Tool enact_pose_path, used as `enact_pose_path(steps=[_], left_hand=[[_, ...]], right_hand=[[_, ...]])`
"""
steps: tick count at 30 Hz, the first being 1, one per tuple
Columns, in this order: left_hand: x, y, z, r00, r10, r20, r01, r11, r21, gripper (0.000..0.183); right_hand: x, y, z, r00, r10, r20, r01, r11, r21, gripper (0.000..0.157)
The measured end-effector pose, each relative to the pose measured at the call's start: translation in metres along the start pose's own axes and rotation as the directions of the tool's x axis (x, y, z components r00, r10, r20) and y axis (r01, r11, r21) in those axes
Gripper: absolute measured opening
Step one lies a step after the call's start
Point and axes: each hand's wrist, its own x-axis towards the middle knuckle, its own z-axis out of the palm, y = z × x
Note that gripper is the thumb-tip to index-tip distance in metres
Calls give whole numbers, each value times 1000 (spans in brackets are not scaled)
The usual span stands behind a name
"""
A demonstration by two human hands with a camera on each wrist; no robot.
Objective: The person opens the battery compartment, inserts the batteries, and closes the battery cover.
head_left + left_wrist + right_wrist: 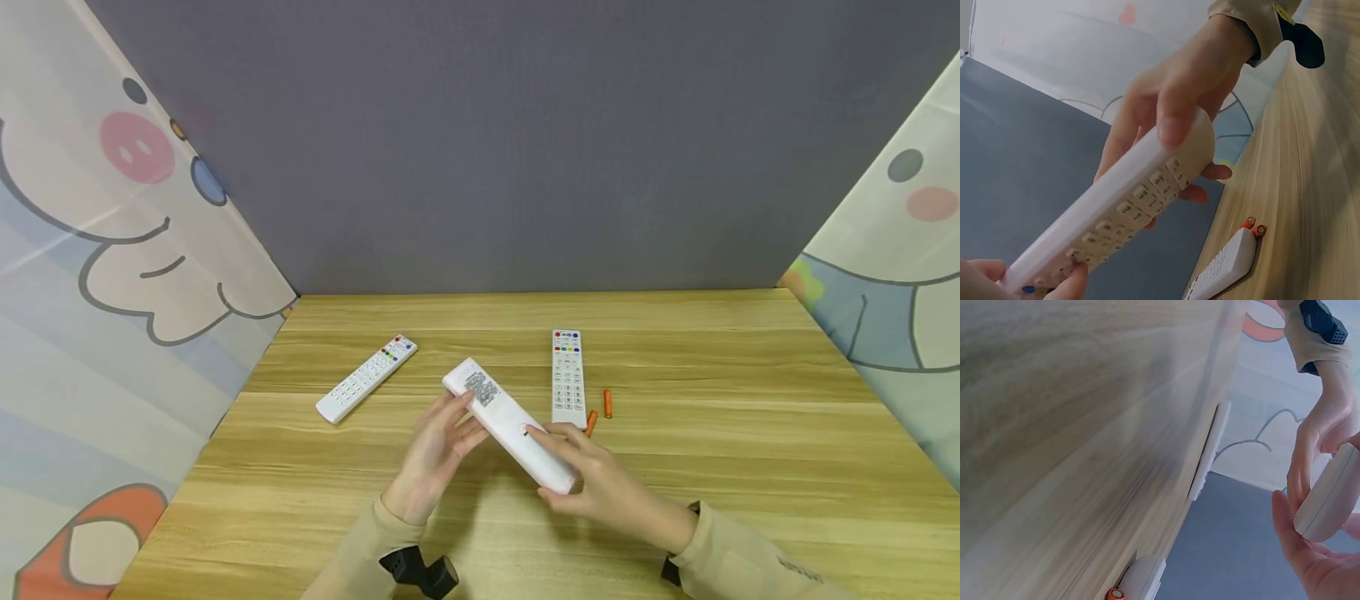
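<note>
The left grip (435,454) and right grip (600,483) clamp the raised white remote (506,417) over the worktop (750,433), well in from its far edge. Brace left-handed; with the right, press squarely at the dark mark (525,432), likely a cover catch.

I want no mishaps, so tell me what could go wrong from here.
The white remote control, held with its back up above the table, could slip from the left hand and right hand and drop. One loose orange battery might roll if bumped. Another battery, near the button-side-up remote, could be knocked by the right hand.
</note>
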Motion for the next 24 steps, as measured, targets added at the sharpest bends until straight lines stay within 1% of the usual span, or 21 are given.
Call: enact_pose_path(steps=[5,9,13,16,19,24], left_hand=[[-1,1,1,999,37,3,-37,999,31,52],[-2,1,2,997,70,15,-71,997,43,52],[-2,0,2,994,104,38,-106,993,56,50],[-2,-2,2,990,125,60,-129,989,69,49],[-3,-3,3,987,142,73,-148,985,85,52],[-2,-3,4,984,165,69,-173,977,128,58]], right_hand=[[0,-2,-1,999,41,6,-41,997,70,70],[-1,-4,-2,997,78,12,-79,991,104,68],[-2,-7,-4,990,135,39,-139,980,143,67],[-3,-8,-5,981,181,70,-191,963,190,66],[-3,-9,-5,972,215,98,-234,939,251,65],[-1,-10,-4,963,237,132,-269,898,349,64]])
